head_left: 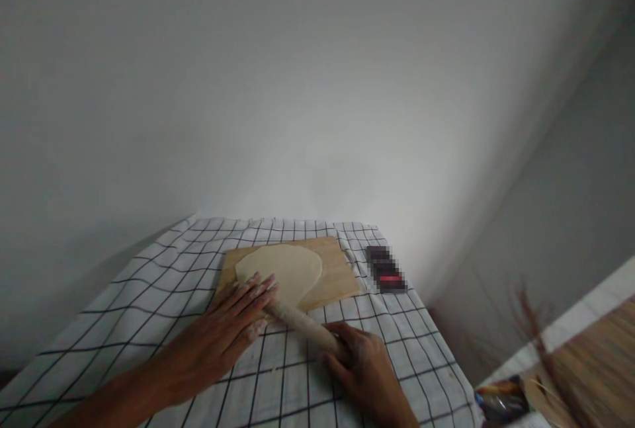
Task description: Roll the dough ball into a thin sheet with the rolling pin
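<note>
A flat, roughly round sheet of dough [292, 266] lies on a wooden board [337, 282]. Across the board's near edge slants a pale rolling pin [305, 325]. The fingers of my right hand [360, 358] are wrapped round its near end, which sticks out past the board. With fingers stretched out, my left hand [235, 322] lies over the dough's near left edge and the far end of the pin. That end of the pin is partly hidden, so whether my left palm presses on it cannot be made out. Whitish smears show on my left fingertips.
A white cloth with dark checks [173, 282] covers the table, which stands against a pale wall [278, 117]. Right of the board lies a dark, pixelated rectangular object [387, 269]. Down at the lower right are a shiny packet [503, 398] and blurred reddish stalks [536, 329].
</note>
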